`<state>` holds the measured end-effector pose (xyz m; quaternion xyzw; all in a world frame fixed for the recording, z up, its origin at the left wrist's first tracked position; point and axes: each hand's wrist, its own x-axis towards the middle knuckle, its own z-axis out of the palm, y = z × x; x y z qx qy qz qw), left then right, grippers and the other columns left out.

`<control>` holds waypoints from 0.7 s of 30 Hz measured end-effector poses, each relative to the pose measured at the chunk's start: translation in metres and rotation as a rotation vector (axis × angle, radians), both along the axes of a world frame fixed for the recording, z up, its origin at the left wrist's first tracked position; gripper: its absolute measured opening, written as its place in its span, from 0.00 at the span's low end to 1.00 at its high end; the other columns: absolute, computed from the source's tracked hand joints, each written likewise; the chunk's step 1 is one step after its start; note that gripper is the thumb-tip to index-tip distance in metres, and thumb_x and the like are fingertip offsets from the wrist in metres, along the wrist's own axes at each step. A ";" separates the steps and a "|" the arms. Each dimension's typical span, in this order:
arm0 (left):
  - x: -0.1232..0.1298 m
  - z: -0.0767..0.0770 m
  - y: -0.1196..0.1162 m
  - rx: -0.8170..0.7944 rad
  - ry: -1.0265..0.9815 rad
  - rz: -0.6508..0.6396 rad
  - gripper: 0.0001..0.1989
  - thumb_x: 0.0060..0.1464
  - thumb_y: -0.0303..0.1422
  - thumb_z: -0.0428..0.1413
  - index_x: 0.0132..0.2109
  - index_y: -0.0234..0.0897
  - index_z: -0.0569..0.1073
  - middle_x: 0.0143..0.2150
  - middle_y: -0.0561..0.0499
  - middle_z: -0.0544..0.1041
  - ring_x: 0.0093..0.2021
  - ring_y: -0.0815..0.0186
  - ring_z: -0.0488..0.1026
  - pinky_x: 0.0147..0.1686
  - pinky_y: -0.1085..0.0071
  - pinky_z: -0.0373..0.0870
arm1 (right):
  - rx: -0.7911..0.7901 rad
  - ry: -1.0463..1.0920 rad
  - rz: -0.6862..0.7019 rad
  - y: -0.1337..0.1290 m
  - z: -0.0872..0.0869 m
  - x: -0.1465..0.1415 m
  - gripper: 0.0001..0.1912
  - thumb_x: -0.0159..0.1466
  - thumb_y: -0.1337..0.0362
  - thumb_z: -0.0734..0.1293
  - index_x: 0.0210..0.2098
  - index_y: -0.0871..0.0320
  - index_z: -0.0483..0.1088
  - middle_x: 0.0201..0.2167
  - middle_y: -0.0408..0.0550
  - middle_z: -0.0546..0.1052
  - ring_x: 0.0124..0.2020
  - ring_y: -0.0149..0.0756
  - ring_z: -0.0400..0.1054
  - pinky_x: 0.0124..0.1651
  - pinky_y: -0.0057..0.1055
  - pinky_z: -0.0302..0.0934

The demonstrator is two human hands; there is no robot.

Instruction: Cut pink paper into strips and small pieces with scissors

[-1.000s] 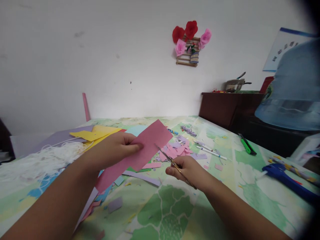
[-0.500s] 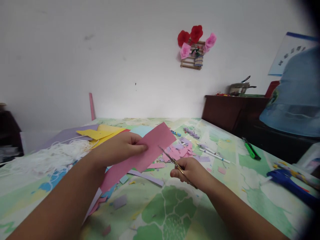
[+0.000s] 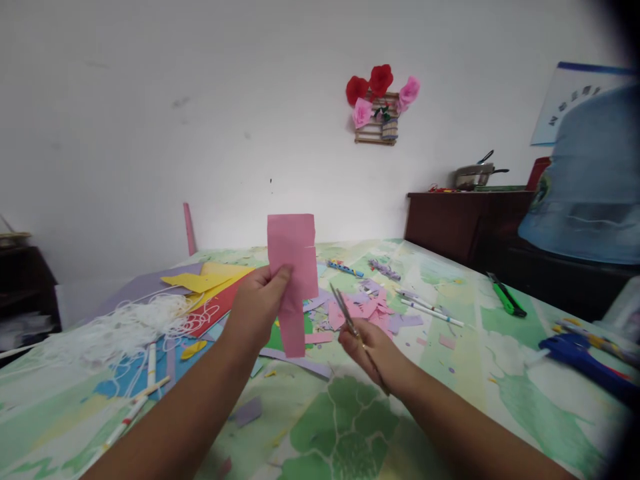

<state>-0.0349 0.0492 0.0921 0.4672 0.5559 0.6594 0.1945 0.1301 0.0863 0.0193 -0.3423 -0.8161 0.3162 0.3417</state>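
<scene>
In the head view, a pink paper strip (image 3: 297, 283) is held upright above the patterned tablecloth (image 3: 345, 417) by the left hand (image 3: 257, 303). It is pinched at its left side, the thumb pressed on the near face and the other fingers partly hidden; by this grip, it seems, the right edge is left free and the sheet kept flat. In that edge a short slit can be seen near the top, and a step lower down where the strip narrows.

Scissors (image 3: 350, 320) are grasped by the curled fingers of the right hand (image 3: 380, 357); how the loops are threaded cannot be told. The blades are pointed up and away, near the strip but apart from it, probably so that its edge can be reached readily. Beyond them, pink and purple paper scraps (image 3: 363, 307) are heaped. The green utility knife (image 3: 507, 298) is placed well aside, perhaps for clearance.
</scene>
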 end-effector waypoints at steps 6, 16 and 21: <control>0.017 -0.015 0.005 0.075 -0.295 -0.104 0.13 0.35 0.38 0.55 0.27 0.32 0.70 0.19 0.55 0.69 0.18 0.73 0.63 0.19 0.77 0.59 | 0.006 -0.122 -0.063 -0.012 -0.008 -0.009 0.18 0.52 0.48 0.55 0.24 0.58 0.56 0.19 0.40 0.60 0.20 0.25 0.53 0.20 0.22 0.45; 0.025 -0.013 0.008 0.298 -0.581 -0.192 0.07 0.37 0.32 0.56 0.26 0.33 0.68 0.23 0.55 0.71 0.26 0.73 0.68 0.30 0.77 0.63 | 0.012 -0.136 -0.075 -0.014 -0.011 -0.015 0.16 0.54 0.51 0.54 0.24 0.58 0.57 0.20 0.40 0.62 0.21 0.26 0.53 0.21 0.22 0.45; 0.032 -0.022 0.006 0.178 -0.533 -0.247 0.09 0.37 0.34 0.56 0.27 0.32 0.68 0.22 0.54 0.70 0.23 0.72 0.67 0.26 0.75 0.63 | 0.047 -0.088 -0.103 -0.013 -0.010 -0.017 0.16 0.54 0.51 0.54 0.24 0.58 0.57 0.19 0.40 0.61 0.21 0.26 0.52 0.22 0.22 0.45</control>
